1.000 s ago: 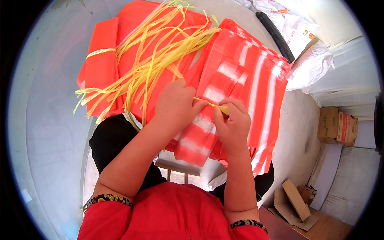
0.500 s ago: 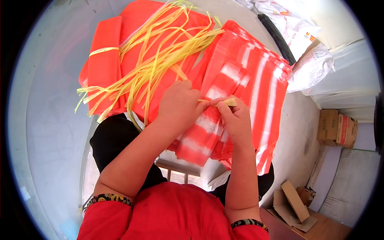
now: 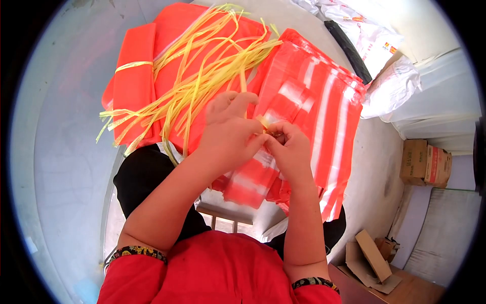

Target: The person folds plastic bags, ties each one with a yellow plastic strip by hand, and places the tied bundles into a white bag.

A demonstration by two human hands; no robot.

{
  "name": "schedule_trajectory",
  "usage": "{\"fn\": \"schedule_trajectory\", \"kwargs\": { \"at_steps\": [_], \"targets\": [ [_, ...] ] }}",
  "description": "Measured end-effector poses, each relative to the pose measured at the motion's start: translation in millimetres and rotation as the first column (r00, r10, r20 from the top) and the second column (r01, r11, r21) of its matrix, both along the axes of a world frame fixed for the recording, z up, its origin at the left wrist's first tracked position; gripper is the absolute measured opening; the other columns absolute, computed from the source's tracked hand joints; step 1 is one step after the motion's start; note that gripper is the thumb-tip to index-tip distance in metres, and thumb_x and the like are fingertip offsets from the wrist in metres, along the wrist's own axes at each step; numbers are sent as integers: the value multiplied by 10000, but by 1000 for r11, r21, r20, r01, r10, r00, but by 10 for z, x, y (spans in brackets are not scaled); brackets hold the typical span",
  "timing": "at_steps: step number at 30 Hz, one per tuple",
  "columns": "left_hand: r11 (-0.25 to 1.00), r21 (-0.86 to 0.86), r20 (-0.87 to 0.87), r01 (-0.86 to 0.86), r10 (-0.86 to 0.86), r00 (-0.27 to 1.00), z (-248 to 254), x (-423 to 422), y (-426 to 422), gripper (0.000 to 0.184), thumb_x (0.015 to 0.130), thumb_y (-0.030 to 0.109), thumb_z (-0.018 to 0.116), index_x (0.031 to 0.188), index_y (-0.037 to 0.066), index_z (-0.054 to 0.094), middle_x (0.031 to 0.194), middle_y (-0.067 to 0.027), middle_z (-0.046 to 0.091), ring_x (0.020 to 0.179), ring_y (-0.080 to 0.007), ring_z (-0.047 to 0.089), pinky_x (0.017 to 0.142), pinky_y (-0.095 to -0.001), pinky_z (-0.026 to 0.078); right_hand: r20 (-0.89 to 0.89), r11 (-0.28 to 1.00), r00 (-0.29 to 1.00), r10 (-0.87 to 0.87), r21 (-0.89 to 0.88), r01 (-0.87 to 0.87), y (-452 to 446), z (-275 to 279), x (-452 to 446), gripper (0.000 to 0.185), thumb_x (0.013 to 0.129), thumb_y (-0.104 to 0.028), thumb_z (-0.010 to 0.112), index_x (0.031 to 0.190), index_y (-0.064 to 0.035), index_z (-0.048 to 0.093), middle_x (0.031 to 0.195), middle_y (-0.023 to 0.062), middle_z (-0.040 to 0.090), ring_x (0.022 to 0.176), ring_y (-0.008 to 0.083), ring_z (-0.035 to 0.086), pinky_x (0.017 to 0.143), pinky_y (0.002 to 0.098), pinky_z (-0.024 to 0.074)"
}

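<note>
My left hand (image 3: 229, 130) and my right hand (image 3: 290, 152) meet over a folded bundle of red-and-white striped plastic bags (image 3: 248, 185). Between their pinched thumbs and forefingers is a narrow yellow plastic strip (image 3: 262, 121), its short end sticking up. The other fingers of my left hand are lifted and partly spread. Whether the strip is knotted is hidden by the fingers. Just beyond my left hand, a loose bunch of yellow strips (image 3: 202, 86) lies across red plastic sheeting (image 3: 174, 25). A wider stack of striped bags (image 3: 329, 116) spreads to the right, beneath the bundle.
At the left lies a folded red bundle (image 3: 132, 91) with a yellow strip around it. White sacks (image 3: 392, 83) and a dark roll (image 3: 348, 50) are at the upper right. Cardboard boxes (image 3: 425, 163) stand on the right; flattened cardboard (image 3: 367, 263) lies at the lower right.
Both hands have drawn closer together. The yellow end that pointed right from my right hand now stands up between the fingers, and my left hand's outer fingers have lifted.
</note>
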State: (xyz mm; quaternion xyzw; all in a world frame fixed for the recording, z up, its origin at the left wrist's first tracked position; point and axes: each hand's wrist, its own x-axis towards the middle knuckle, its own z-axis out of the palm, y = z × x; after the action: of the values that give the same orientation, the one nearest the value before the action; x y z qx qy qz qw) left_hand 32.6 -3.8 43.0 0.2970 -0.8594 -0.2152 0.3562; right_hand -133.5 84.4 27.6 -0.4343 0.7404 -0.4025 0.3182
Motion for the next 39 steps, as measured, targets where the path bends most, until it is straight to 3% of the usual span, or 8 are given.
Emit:
{"fn": "schedule_trajectory", "kwargs": {
  "at_steps": [4,6,9,11,13,16,28,39],
  "targets": [
    [990,2,-35,141,-141,989,-11,-23,-11,151,779,214,838,890,118,801,1290,-86,614,1243,-308,524,1082,-431,375,-284,996,958,29,-69,-51,25,115,132,190,886,-117,740,1060,-40,726,963,166,718,889,308,707,794,405,568],
    [928,253,-223,273,-218,950,-55,-57,-33,241,804,200,828,1031,131,793,1266,-81,623,1243,-279,533,1080,-421,386,-217,993,976,4,-111,-29,39,51,124,170,923,-128,711,1068,-40,723,968,175,714,910,324,702,806,411,558],
    [556,630,-641,542,-22,768,-57,-69,-98,392,846,149,796,1233,125,735,1217,-68,636,1200,-243,564,1056,-392,424,-148,997,989,-20,-73,10,37,-12,64,161,974,-140,667,1084,-35,717,979,186,713,933,341,696,821,421,545],
    [403,711,-665,577,118,738,-45,-80,-109,459,868,112,773,1318,104,689,1200,-75,643,1150,-238,595,1018,-376,459,-104,999,994,-28,-40,24,36,-51,9,168,999,-147,645,1097,-27,713,983,191,713,936,345,694,827,424,538],
    [496,762,-520,417,84,850,-31,-112,-101,489,879,80,752,1358,75,651,1201,-101,649,1090,-248,629,967,-368,498,-50,999,998,-27,-37,25,36,-96,-24,179,1017,-152,632,1109,-20,708,982,193,712,930,346,693,828,423,533],
    [923,332,-154,195,-151,976,-188,-148,-26,369,888,76,744,1252,49,695,1154,-128,669,1000,-283,662,873,-359,535,-38,997,999,-22,-72,19,35,-110,-32,184,1013,-147,636,1117,-10,703,983,190,712,921,335,695,819,413,536],
    [777,620,-110,107,-48,993,-223,-207,14,138,901,119,740,947,-6,706,886,-135,637,795,-265,656,720,-368,523,342,984,938,51,-178,12,116,-123,-93,287,946,1,678,1214,-45,586,984,44,666,811,98,622,719,262,510],
    [910,392,34,137,-163,986,-212,-171,20,109,944,120,649,960,12,648,937,-176,644,898,-378,655,761,-444,518,-29,987,999,-18,-157,14,100,-21,64,348,916,22,665,1257,-46,682,1094,100,664,921,180,662,802,303,552]
  ]
}}
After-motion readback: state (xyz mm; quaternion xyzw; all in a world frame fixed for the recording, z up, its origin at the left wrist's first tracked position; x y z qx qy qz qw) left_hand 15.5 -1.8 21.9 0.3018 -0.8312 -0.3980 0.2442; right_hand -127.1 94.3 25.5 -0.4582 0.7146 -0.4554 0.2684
